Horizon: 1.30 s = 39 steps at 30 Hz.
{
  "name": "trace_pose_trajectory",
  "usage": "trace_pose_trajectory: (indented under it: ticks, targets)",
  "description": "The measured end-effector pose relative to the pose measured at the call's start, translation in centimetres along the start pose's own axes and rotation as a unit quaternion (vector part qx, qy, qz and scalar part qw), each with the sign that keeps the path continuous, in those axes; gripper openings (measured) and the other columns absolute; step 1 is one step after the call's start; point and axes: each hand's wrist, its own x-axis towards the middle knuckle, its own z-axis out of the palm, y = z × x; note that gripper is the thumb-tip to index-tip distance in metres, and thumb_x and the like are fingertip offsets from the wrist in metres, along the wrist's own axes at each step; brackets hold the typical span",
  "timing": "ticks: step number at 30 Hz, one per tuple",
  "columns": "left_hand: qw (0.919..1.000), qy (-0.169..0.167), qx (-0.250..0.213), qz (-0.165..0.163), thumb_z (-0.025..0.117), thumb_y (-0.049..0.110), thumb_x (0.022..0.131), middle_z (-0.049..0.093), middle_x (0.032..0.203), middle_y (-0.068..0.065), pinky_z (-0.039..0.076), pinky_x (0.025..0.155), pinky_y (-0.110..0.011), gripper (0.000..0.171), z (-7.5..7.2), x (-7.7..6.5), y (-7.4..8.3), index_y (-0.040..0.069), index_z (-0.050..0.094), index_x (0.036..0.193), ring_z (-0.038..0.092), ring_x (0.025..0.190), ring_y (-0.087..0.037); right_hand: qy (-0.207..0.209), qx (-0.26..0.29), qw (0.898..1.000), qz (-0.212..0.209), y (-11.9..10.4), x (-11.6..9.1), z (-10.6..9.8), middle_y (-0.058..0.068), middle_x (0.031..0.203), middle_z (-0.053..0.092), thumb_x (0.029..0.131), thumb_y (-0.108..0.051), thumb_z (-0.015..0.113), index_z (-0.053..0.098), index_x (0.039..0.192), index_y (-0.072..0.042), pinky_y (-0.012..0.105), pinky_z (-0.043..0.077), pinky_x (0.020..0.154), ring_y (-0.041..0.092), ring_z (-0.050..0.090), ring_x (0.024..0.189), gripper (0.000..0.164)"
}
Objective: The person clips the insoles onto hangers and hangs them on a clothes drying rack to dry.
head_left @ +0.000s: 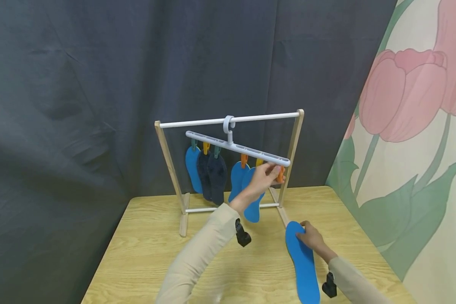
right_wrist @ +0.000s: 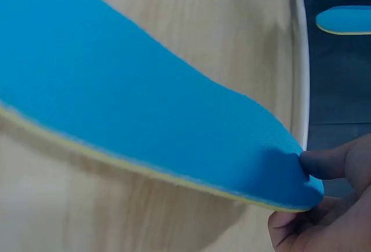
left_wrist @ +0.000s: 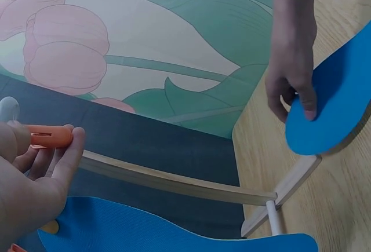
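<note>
At the right end of a pale hanger [head_left: 251, 150], my left hand [head_left: 261, 180] pinches an orange clothespin [left_wrist: 51, 137] between thumb and fingers. The hanger tilts down toward that end. In my right hand [head_left: 312, 236] is a blue insole [head_left: 303, 264] with a yellowish edge, pinched at its upper end; thumb on the blue face [right_wrist: 232, 148], fingers beneath. Along the hanger, clothespins hold a blue insole [head_left: 192, 164] and two dark insoles [head_left: 217, 179] on the left, and two blue insoles [head_left: 236, 179] nearer my left hand, which partly covers one.
A wooden rack [head_left: 168, 166] with a white top bar [head_left: 197, 123] carries the hanger by its hook. It stands toward the back of a wood-grain table [head_left: 144, 253]. Behind hangs a dark curtain [head_left: 213, 55]; a tulip-painted wall [head_left: 410, 126] borders the right.
</note>
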Motion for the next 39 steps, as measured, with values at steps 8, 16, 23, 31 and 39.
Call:
trace_pose_trajectory:
  ticks: [8, 16, 23, 31, 39]
  targets:
    - [0.9999, -0.01, 0.006, 0.001, 0.045, 0.009, 0.105, 0.055, 0.11, -0.031, 0.055, 0.093, -0.046, 0.034, -0.1, 0.3, 0.5, -0.01, 0.053, 0.133, 0.055, 0.109, -0.052, 0.016, 0.027, 0.999, -0.026, -2.0, 0.7, -0.9, 0.042, 0.118, 0.052, 0.101, -0.007, 0.05, 0.039, 0.13, 0.019, 0.061, 0.049, 0.088, 0.056, 0.053, 0.111, 0.04]
    - [0.9997, -0.017, 0.018, 0.007, 0.045, 0.012, 0.105, 0.056, 0.097, -0.013, 0.057, 0.091, -0.043, 0.037, 0.0, 0.3, 0.6, -0.013, 0.052, 0.131, 0.057, 0.105, -0.05, 0.033, 0.037, 0.998, -0.039, -3.6, 1.0, -1.4, 0.04, 0.116, 0.053, 0.102, -0.009, 0.05, 0.041, 0.131, 0.018, 0.06, 0.05, 0.083, 0.051, 0.056, 0.105, 0.04]
    - [0.9998, -0.002, 0.013, -0.015, 0.046, 0.01, 0.105, 0.055, 0.115, -0.03, 0.054, 0.095, -0.042, 0.033, 0.1, 0.2, 0.4, -0.008, 0.055, 0.13, 0.058, 0.112, -0.047, 0.055, 0.053, 0.995, -0.071, -5.1, 0.8, -2.3, 0.037, 0.112, 0.055, 0.101, -0.008, 0.051, 0.044, 0.13, 0.017, 0.059, 0.051, 0.081, 0.049, 0.057, 0.101, 0.038]
    - [0.9998, -0.002, 0.006, -0.019, 0.046, 0.009, 0.105, 0.052, 0.126, -0.033, 0.052, 0.098, -0.041, 0.032, 0.2, 0.1, 0.6, -0.008, 0.055, 0.13, 0.057, 0.116, -0.045, 0.074, 0.07, 0.989, -0.11, -7.7, 0.1, -3.6, 0.032, 0.107, 0.059, 0.101, -0.007, 0.054, 0.05, 0.124, 0.016, 0.053, 0.054, 0.077, 0.043, 0.059, 0.095, 0.032]
    - [0.9995, 0.007, 0.019, -0.026, 0.046, 0.01, 0.105, 0.057, 0.123, -0.029, 0.056, 0.091, -0.034, 0.03, 0.1, 0.2, 0.7, -0.007, 0.058, 0.127, 0.064, 0.104, -0.029, 0.086, 0.093, 0.982, -0.14, -9.8, -0.5, -4.7, 0.028, 0.102, 0.062, 0.101, -0.007, 0.056, 0.056, 0.118, 0.014, 0.047, 0.056, 0.074, 0.038, 0.063, 0.088, 0.027]
